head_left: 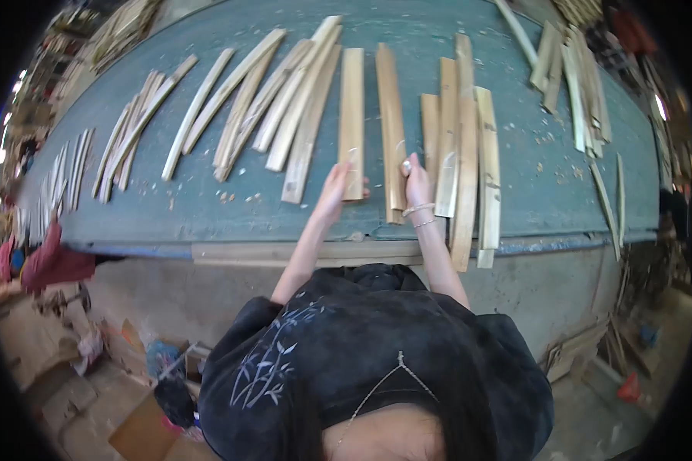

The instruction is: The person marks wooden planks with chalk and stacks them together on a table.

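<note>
My left hand [337, 187] is wrapped round the lower end of a wide pale wooden strip [352, 100], its fingertips showing past the right edge. Beside it, my right hand [416, 183], with bracelets at the wrist, is closed at the lower right side of a narrow stack of brown strips [390, 115]. What its fingers grip is too small to tell. Just right of that hand lie several long strips [466, 146], some reaching over the table's near edge. Left of my left hand a greyish strip [306, 146] lies slanted on the green table [246, 207].
More groups of strips [242, 84] fan out across the left of the table. Another bundle [584, 92] lies at the far right, with two thin strips [607, 203] nearer. A person's red sleeve [54, 257] is at the left edge. Small chips are scattered about.
</note>
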`<action>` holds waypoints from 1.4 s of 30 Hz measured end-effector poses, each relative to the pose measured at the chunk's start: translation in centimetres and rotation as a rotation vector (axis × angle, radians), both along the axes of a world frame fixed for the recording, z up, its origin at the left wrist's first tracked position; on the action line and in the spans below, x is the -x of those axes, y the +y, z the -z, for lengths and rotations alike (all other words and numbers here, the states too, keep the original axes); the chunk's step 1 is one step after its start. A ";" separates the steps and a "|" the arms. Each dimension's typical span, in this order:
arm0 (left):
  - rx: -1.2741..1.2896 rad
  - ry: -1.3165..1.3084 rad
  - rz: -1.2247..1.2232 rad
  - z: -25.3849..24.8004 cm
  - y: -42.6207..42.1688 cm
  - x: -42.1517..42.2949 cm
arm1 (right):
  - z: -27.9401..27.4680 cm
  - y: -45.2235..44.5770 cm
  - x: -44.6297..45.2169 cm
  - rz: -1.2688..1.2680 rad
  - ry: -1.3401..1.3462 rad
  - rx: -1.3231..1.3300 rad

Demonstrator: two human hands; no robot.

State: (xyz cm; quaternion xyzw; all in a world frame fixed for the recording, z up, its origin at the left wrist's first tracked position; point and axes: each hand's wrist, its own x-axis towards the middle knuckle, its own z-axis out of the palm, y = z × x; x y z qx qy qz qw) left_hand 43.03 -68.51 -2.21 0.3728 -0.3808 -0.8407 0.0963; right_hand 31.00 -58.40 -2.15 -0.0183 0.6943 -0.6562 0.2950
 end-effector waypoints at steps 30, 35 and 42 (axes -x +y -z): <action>0.803 -0.063 0.248 -3.3 25.5 20.8 | -5.1 20.8 26.2 -0.164 -0.414 0.126; 0.764 0.129 1.154 -6.1 28.0 23.6 | -1.0 27.7 21.2 0.226 -0.289 -0.039; 0.894 0.068 1.126 -6.2 25.0 24.7 | -7.5 41.3 25.9 0.316 0.272 -0.726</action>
